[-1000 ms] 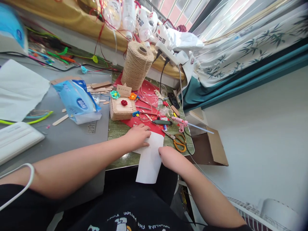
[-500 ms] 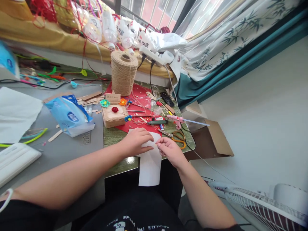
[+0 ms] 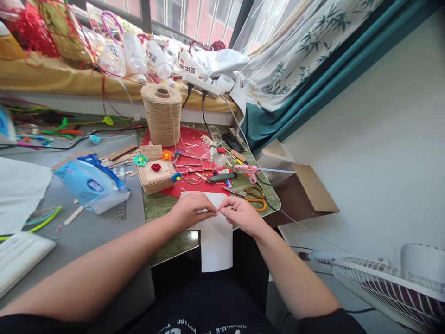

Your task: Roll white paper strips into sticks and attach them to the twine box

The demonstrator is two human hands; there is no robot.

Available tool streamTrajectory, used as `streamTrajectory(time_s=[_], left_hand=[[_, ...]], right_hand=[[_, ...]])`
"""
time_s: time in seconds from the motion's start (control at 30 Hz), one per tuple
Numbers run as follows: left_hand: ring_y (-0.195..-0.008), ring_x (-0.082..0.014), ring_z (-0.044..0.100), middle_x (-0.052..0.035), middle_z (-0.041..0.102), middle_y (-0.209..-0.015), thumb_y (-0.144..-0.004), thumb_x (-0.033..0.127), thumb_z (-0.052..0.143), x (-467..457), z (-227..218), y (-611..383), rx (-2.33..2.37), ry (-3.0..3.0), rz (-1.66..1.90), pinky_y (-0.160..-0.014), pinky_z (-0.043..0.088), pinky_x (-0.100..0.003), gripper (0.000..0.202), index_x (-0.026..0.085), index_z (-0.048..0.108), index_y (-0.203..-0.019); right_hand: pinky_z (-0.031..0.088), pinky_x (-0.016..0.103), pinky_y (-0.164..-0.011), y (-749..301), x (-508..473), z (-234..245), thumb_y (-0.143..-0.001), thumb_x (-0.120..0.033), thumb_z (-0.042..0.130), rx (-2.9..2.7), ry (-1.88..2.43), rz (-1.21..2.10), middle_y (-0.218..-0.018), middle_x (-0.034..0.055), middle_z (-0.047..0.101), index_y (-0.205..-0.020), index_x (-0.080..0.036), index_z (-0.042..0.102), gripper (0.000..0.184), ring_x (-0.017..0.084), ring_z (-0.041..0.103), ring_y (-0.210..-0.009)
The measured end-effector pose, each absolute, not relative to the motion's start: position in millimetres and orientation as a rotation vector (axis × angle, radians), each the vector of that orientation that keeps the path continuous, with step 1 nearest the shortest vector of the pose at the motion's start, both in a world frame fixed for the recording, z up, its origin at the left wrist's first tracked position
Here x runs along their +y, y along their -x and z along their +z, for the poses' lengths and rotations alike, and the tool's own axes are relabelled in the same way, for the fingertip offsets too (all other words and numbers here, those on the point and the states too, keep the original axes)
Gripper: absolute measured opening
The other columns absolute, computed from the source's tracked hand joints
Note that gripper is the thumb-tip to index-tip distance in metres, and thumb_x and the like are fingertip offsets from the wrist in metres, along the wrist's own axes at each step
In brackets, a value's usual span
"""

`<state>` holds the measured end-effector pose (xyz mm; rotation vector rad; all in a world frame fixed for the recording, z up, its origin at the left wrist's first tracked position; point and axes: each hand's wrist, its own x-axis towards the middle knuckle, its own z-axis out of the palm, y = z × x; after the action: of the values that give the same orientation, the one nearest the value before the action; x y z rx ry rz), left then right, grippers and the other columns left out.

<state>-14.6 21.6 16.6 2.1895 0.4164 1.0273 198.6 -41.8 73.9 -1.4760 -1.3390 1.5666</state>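
A white sheet of paper [image 3: 216, 243] lies over the near edge of the green table [image 3: 167, 204] and hangs down past it. My left hand [image 3: 190, 211] rests on the sheet with its fingers curled and pinched at the paper's middle. My right hand [image 3: 241, 214] meets it fingertip to fingertip, also pinched on the paper. Just beyond my right hand lie orange-handled scissors [image 3: 255, 197]. A pink glue gun [image 3: 247, 170] and a dark utility knife [image 3: 222, 176] lie further back on the red mat [image 3: 194, 139].
A large twine spool [image 3: 162, 113] stands at the back. A twine-wrapped box with a red flower [image 3: 155, 175], a blue tissue pack [image 3: 91, 183], wooden sticks and pipe cleaners lie to the left. An open cardboard box [image 3: 306, 192] and a white fan [image 3: 382, 283] are on the right.
My right hand has come up from the paper's right edge to meet my left hand at the middle of the sheet, both now pinching. The view has swung left and up.
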Motion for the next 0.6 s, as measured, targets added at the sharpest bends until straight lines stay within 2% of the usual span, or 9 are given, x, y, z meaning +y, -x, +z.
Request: streamTrajectory(time_s=[0.17, 0.27, 0.33, 0.4, 0.47, 0.6], left_hand=[[-0.084, -0.0168, 0.07, -0.0057, 0.078, -0.09, -0.097, 0.033, 0.063, 21.4, 19.9, 15.7, 0.369, -2.131, 0.959, -0.08, 0.055, -0.031, 0.016, 0.023, 0.077, -0.099], [-0.09, -0.0187, 0.069, -0.0073, 0.077, -0.096, -0.098, 0.033, 0.061, 21.3, 23.1, 18.4, 0.517, -2.169, 0.99, -0.085, 0.054, -0.035, 0.018, 0.022, 0.074, -0.104], [-0.094, -0.0202, 0.069, -0.0081, 0.076, -0.101, -0.094, 0.037, 0.067, 21.6, 24.3, 18.9, 0.585, -2.204, 1.023, -0.089, 0.054, -0.037, 0.021, 0.023, 0.072, -0.108], [-0.094, -0.0201, 0.069, -0.0078, 0.077, -0.101, -0.091, 0.038, 0.071, 21.8, 24.1, 17.9, 0.575, -2.227, 1.058, -0.088, 0.055, -0.036, 0.023, 0.023, 0.072, -0.107], [-0.09, -0.0189, 0.07, -0.0066, 0.078, -0.097, -0.092, 0.035, 0.07, 21.9, 22.9, 16.6, 0.536, -2.24, 1.086, -0.085, 0.055, -0.035, 0.017, 0.023, 0.074, -0.103], [-0.084, -0.0173, 0.069, -0.0049, 0.078, -0.091, -0.095, 0.031, 0.067, 22.0, 21.4, 17.1, 0.631, -2.235, 1.15, -0.081, 0.055, -0.033, 0.012, 0.023, 0.075, -0.099]], right_hand=[[0.022, 0.022, -0.048, -206.7, -35.1, 78.6, -0.084, -0.036, 0.073, -1.361, 1.387, 1.727, -0.055, -0.0088, 0.046, -0.088, -0.018, 0.065, 0.021, 0.006, 0.032, -0.047], [0.027, 0.021, -0.047, -202.2, -33.8, 72.2, -0.08, -0.04, 0.078, -1.155, 1.387, 1.698, -0.057, -0.0073, 0.051, -0.089, -0.017, 0.066, 0.028, 0.006, 0.038, -0.045], [0.031, 0.022, -0.047, -197.3, -35.0, 66.6, -0.078, -0.043, 0.08, -1.07, 1.405, 1.656, -0.059, -0.0051, 0.056, -0.09, -0.016, 0.069, 0.032, 0.007, 0.043, -0.046], [0.035, 0.022, -0.047, -193.6, -37.2, 62.9, -0.077, -0.044, 0.081, -1.039, 1.403, 1.642, -0.061, -0.0034, 0.06, -0.09, -0.016, 0.07, 0.034, 0.008, 0.048, -0.046], [0.038, 0.022, -0.047, -192.3, -39.6, 62.3, -0.077, -0.044, 0.082, -1.031, 1.381, 1.649, -0.064, -0.0019, 0.064, -0.091, -0.015, 0.07, 0.034, 0.008, 0.051, -0.048], [0.049, 0.024, -0.056, -193.0, -44.2, 67.1, -0.076, -0.038, 0.084, -1.021, 1.277, 1.67, -0.079, 0.0025, 0.071, -0.107, -0.016, 0.071, 0.04, 0.009, 0.058, -0.057]])
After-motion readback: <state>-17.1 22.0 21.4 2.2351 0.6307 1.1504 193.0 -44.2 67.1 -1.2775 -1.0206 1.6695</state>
